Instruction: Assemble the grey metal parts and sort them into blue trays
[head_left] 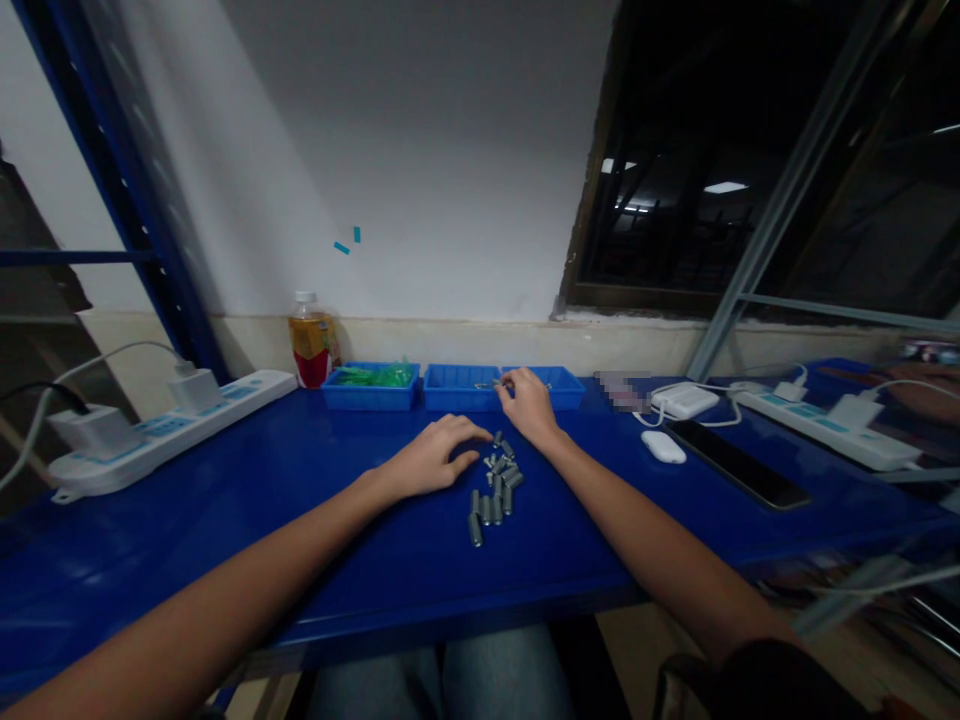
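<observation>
Your left hand (pixel 435 460) lies palm down on the bench (pixel 300 520), fingers loosely curved & apart, gripping nothing. Its index tip sits just beside the grey cylinders (pixel 495 490). Your right hand (pixel 529 405) is farther back, where the middle tray (pixel 457 392) meets the right tray (pixel 568 390). Its fingertips are bunched together, but can't tell if they pinch anything: too small & blurry.

The cylinders are short, dull grey, metal-looking pcs. They lie betw. your two hands as a loose heap at the back. A few lie side by side in a row nearer you, w/ one apart at the front.

The left tray (pixel 367 388) holds green bits. What's in the middle & right trays is hard to make out, as your hand covers part. A bottle (pixel 313 345) stands behind the left tray, against the wall.

Far left: a white power strip (pixel 172 430) w/ chargers plugged in, its end cut off by the frame. Right of your arm: a small white puck (pixel 664 446), a dark phone (pixel 739 465) & a second strip (pixel 825 425). There's a pixelated patch near the right tray, & the far right edge is smeared
</observation>
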